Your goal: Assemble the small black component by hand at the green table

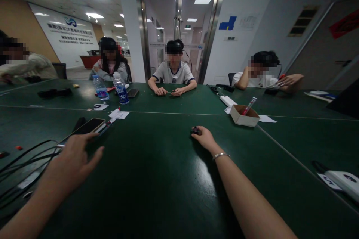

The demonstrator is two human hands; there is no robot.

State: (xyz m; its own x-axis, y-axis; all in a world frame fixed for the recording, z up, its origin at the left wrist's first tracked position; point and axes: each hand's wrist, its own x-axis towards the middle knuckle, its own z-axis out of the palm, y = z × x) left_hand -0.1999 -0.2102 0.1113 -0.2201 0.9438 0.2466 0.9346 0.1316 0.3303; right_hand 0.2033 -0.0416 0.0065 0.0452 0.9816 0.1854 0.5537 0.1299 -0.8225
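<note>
My left hand point(77, 157) reaches over the left side of the green table point(157, 179), fingers apart and nothing held. Its index fingertip is close to a pen point(106, 128) lying beside a dark-screened phone point(92, 126); whether they touch I cannot tell. Farther forward, my right hand point(206, 137) rests on the tabletop, closed on a small black object point(195, 130) with a shiny round top. The fingers cover most of it, so its kind does not show. A metal bracelet point(221, 155) circles my right wrist.
Black cables point(30, 160) cross the table at left. Two bottles, one clear point(100, 89) and one blue-labelled point(121, 89), stand beyond. A small open box point(245, 115) holds a red-and-clear stick. A white device point(343, 181) lies at right. Several people sit around the far side.
</note>
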